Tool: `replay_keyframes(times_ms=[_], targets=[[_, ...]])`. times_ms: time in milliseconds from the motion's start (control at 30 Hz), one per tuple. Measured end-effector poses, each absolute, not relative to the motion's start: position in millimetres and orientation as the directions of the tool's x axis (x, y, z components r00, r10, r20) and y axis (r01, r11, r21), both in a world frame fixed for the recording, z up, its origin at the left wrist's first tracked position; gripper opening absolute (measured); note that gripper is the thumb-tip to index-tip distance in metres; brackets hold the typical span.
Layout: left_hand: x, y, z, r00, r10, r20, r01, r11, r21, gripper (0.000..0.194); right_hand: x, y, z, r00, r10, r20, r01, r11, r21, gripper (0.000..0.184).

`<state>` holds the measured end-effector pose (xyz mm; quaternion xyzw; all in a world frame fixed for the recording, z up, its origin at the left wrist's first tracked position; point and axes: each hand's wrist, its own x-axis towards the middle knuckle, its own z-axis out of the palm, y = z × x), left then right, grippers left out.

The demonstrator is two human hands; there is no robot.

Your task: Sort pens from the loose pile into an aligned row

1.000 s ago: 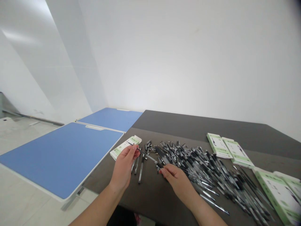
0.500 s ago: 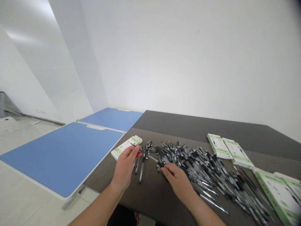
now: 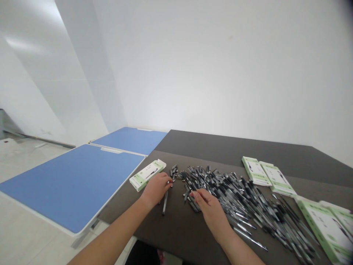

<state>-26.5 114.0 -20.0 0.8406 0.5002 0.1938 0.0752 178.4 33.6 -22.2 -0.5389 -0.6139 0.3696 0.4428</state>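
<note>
My left hand [image 3: 157, 188] reaches palm down over a few pens [image 3: 165, 204] lying apart on the left. Its fingers are bent together at a small light-coloured tip; most of what they may hold is hidden. My right hand [image 3: 211, 212] is closed in a pinch at the left edge of a large heap of clear-barrelled pens with dark parts [image 3: 234, 193]. What lies between its fingertips is too small to tell. Just beyond my left hand is a white and green pen box [image 3: 147, 175], lying flat. Short dark pieces [image 3: 173, 171] lie past my left fingertips.
Two more green and white boxes [image 3: 256, 171] lie behind the heap, and others [image 3: 325, 230] are at the right front. The dark table [image 3: 215, 147] stands against a white wall. Blue-topped tables [image 3: 74, 184] adjoin it on the left.
A thin pen-like piece stretched between both hands no longer shows. My left hand has turned palm down and moved right, over the separate pens. My right hand stays pinched near the heap.
</note>
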Motion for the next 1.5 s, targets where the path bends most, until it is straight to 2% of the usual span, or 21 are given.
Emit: replay_keyframes(times_ms=[167, 333, 400, 433, 533, 633, 800, 1067, 1267, 1500], targets=[[-25, 122, -32, 0.474, 0.854, 0.213, 0.804, -0.519, 0.292, 0.008, 178, 35, -24, -0.021, 0.988, 0.156, 0.342, 0.154, -0.927, 0.034], [-20, 116, -22, 0.457, 0.858, 0.237, 0.787, -0.513, 0.343, 0.010, 179, 35, -24, -0.033, 0.981, 0.190, 0.364, 0.189, -0.912, 0.031], [-19, 108, -14, 0.397, 0.880, 0.262, 0.754, -0.475, 0.454, 0.014, 179, 35, -23, -0.044, 0.975, 0.218, 0.396, 0.217, -0.892, 0.028], [-18, 103, -9, 0.342, 0.901, 0.267, 0.709, -0.434, 0.557, 0.016, 178, 35, -23, -0.049, 0.971, 0.234, 0.417, 0.233, -0.879, 0.027], [-16, 84, 2, 0.215, 0.958, 0.189, 0.450, -0.269, 0.851, 0.019, 177, 35, -23, -0.083, 0.956, 0.283, 0.473, 0.288, -0.833, 0.025], [-14, 69, 8, 0.187, 0.976, 0.112, 0.275, -0.161, 0.948, 0.020, 176, 34, -24, -0.120, 0.941, 0.318, 0.519, 0.332, -0.787, 0.023], [-16, 62, 12, 0.152, 0.986, 0.074, 0.229, -0.108, 0.967, 0.018, 175, 33, -28, -0.163, 0.925, 0.342, 0.564, 0.372, -0.737, 0.021], [-15, 62, 12, 0.198, 0.976, 0.091, 0.321, -0.153, 0.935, 0.017, 175, 34, -31, -0.189, 0.902, 0.389, 0.628, 0.415, -0.658, 0.020], [-17, 64, 14, 0.227, 0.972, 0.064, 0.439, -0.161, 0.884, 0.015, 177, 33, -32, -0.204, 0.866, 0.456, 0.780, 0.426, -0.458, 0.022], [-18, 67, 16, 0.247, 0.968, 0.040, 0.444, -0.149, 0.884, 0.015, 175, 30, -26, -0.255, 0.839, 0.481, 0.880, 0.407, -0.243, 0.020]])
